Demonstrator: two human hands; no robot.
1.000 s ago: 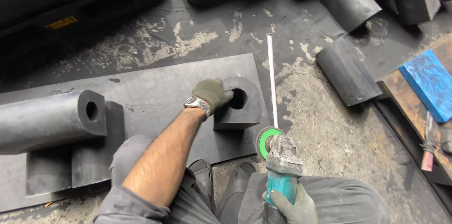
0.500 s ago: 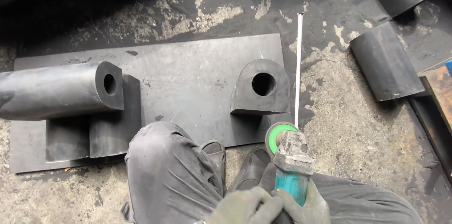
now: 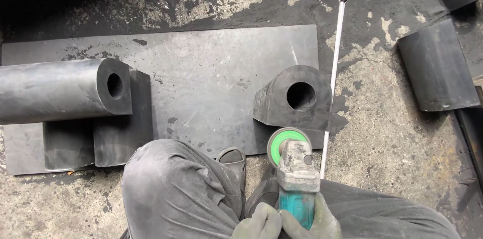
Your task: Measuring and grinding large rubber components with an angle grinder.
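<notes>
- Both hands gloved, low in view, wrapped round the teal handle of an angle grinder (image 3: 297,178).
- Left hand (image 3: 259,223) clenched on the grinder body from the left; fingers curl over the handle, touching the right hand.
- Right hand (image 3: 314,221) grips the handle from the right & underneath, partly cut off by the frame edge.
- Grinder points away from the hands; grey gear head just beyond the knuckles, green disc (image 3: 282,141) at the far end.
- Disc sits right at the near edge of a dark block w/ round hole (image 3: 297,98); can't tell if touching.
- Block stands on a flat dark plate (image 3: 211,73) spread out beyond & left of the hands.
- Thin white rod (image 3: 332,73) lies on the floor just right of the block, running away from the hands.
- Far left of the hands: long dark cylinder w/ hole (image 3: 60,90) resting on a lower block (image 3: 121,133) on the plate.
- Well right of the hands: another dark chunk (image 3: 437,68) on the gritty concrete floor (image 3: 397,143).
- Knees in grey trousers (image 3: 176,194) either side of the hands; black boot (image 3: 232,157) just left of the grinder.
</notes>
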